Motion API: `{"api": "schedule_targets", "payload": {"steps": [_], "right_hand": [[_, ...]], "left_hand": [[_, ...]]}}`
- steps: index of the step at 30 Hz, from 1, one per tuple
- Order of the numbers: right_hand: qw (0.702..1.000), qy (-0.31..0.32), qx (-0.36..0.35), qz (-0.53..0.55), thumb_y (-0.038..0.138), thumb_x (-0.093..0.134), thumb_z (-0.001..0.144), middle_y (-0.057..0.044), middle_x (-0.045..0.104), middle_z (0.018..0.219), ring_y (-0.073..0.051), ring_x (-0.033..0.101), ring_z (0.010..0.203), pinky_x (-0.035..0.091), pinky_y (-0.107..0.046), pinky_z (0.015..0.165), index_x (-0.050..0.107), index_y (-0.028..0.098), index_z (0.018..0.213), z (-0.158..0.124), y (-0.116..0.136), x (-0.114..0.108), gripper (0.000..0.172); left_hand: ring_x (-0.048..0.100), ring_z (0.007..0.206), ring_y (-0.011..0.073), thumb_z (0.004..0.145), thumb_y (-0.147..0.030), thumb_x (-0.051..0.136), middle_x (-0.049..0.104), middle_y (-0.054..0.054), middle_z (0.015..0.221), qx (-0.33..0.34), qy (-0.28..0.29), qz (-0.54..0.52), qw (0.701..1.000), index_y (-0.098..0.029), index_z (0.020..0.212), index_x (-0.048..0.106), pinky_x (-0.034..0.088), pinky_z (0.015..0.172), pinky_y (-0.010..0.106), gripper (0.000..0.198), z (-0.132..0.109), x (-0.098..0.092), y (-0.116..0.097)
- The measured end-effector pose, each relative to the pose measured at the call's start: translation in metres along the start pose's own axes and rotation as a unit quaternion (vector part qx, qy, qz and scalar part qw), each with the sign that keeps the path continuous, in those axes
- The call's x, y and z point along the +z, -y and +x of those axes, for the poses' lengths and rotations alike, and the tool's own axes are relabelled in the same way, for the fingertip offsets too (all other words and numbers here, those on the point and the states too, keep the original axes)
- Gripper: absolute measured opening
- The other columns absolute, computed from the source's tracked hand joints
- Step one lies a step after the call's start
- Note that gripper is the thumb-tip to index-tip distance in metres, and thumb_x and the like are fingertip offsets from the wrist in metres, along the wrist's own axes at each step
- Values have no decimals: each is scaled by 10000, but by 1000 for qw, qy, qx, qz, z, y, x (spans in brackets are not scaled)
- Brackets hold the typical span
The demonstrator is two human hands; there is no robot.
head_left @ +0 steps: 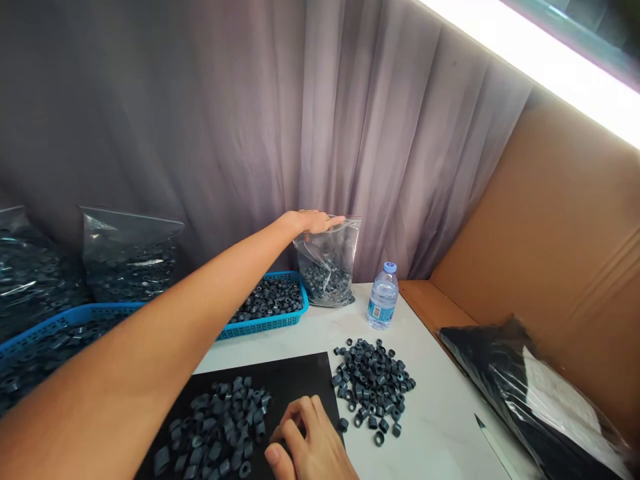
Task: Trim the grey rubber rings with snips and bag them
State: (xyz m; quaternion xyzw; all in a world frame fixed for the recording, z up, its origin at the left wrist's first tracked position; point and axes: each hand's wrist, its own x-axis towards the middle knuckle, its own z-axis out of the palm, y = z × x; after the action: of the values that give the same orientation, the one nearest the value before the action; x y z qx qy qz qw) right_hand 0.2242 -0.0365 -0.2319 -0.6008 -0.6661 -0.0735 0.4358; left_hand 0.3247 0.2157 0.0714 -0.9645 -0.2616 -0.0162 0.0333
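My left hand (317,221) reaches far forward to the top edge of a clear plastic zip bag (330,263) that stands upright, part filled with small dark pieces. Its fingers lie over the rim, one stretched along it, and part of the hand shows through the plastic. Close to me, my right hand (313,440) rests over the black mat (295,370), fingers loosely curled and thumb apart, with nothing visible in it. Left of it, a heap of short dark grey tube pieces (220,423) lies on the mat. Another heap of these pieces (375,380) sits on the white table, right of the mat.
Blue baskets (305,300) of dark pieces stand behind the mat and at the left. Filled bags (133,257) lean at the back left. A water bottle (384,297) stands right of the zip bag. Cardboard (555,267) and a plastic-wrapped bundle (525,393) border the right side.
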Motion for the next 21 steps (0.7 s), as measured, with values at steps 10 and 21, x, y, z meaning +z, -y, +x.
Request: {"api": "schedule_targets", "payload": {"steps": [10,21], "right_hand": [[997,79,-1,11,232,482,1015,-88,573,1065,-246,561,962,531,-402,820,564,193,1016,9,4,-42,91],[990,128,1,-64,42,412,969,-121,585,1083,-259,544,963,556,-440,826,581,179,1137,-6,-11,-28,275]], "left_hand": [[489,1292,269,996,-332,487,587,111,1364,91,-222,36,970,-146,1347,514,242,1144,407,398,-85,3,-8],[597,1076,249,1004,-379,490,690,-3,1071,-54,-200,-175,963,-303,1004,607,426,983,402,140,-343,192,12]]}}
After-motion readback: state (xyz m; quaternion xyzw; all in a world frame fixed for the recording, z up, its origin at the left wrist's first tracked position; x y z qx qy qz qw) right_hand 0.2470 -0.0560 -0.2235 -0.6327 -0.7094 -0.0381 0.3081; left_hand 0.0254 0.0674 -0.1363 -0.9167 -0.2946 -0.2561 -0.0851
